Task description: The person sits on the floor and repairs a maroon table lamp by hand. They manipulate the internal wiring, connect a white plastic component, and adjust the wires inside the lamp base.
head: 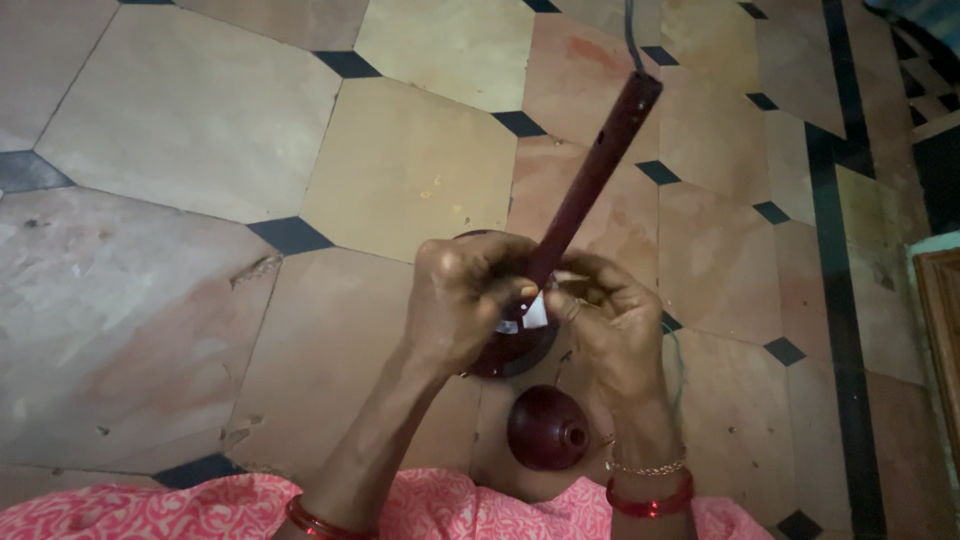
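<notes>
The tiled floor [180, 130] of pale stone slabs with small dark diamond insets fills my view. Over its middle I hold a long dark red wooden rod [596, 170], slanting up toward the far right corner, its lower end set in a rounded dark red base [515, 350]. My left hand [462, 300] is closed around the rod's lower end, fingers pressed together. My right hand [612, 325] pinches a small white label [534, 313] against the rod. I judge I am working at that label where rod meets base; the next move calls for a steady rod and fine fingertip work. A dark red pear-shaped knob [547, 428] lies on the floor just below my hands.
</notes>
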